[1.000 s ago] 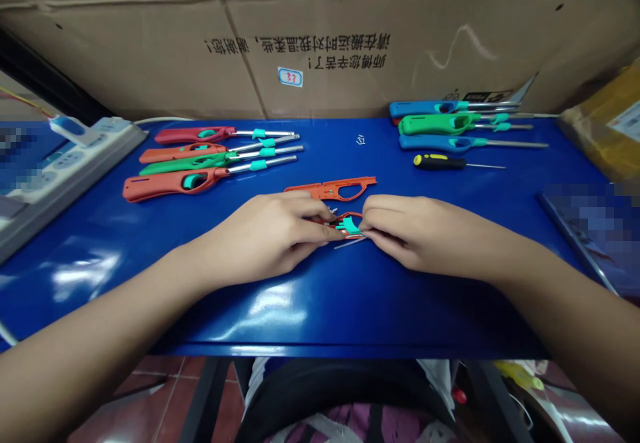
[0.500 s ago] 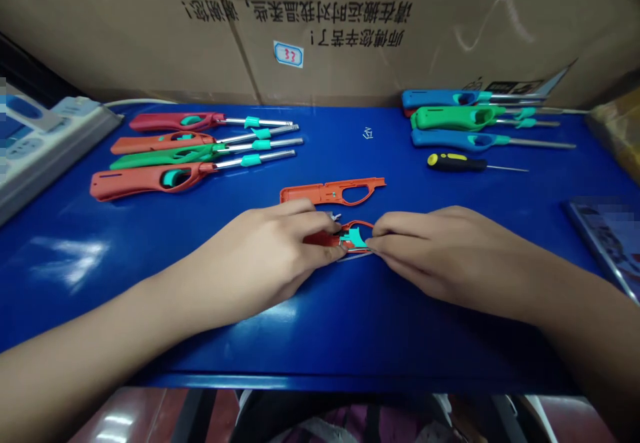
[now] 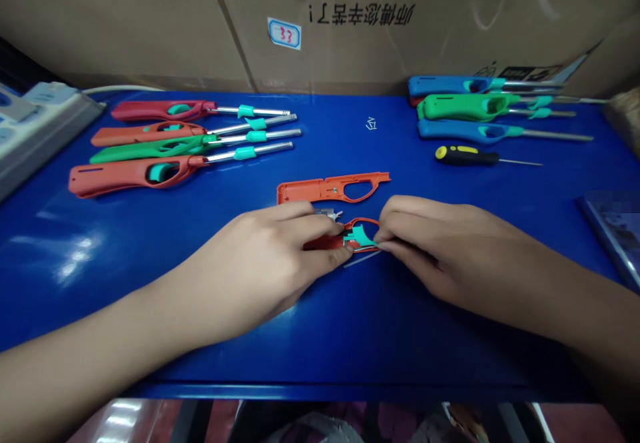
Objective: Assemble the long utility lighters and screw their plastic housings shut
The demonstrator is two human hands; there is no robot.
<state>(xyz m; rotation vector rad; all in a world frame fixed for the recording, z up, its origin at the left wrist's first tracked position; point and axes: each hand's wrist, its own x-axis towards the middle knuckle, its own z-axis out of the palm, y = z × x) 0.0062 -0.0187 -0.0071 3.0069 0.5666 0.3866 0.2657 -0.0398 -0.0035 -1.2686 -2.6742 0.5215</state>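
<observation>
My left hand [image 3: 270, 256] and my right hand [image 3: 440, 243] meet at the middle of the blue table [image 3: 150, 276]. Both are closed on an opened orange lighter half [image 3: 357, 236] with a teal trigger showing between my fingertips. The left hand covers its handle end, and the right pinches its front end. A thin metal rod [image 3: 363, 259] lies just under it. The matching orange shell half [image 3: 333, 190] lies empty on the table right behind my hands.
Several assembled long lighters [image 3: 165, 140] lie at the back left, three more [image 3: 480, 106] at the back right beside a black-and-yellow screwdriver [image 3: 467, 156]. A power strip [image 3: 30, 133] sits far left. Cardboard boxes [image 3: 350, 23] wall the back.
My hands have stayed closed on the orange lighter half with only small finger shifts. The view has tilted and drifted slightly.
</observation>
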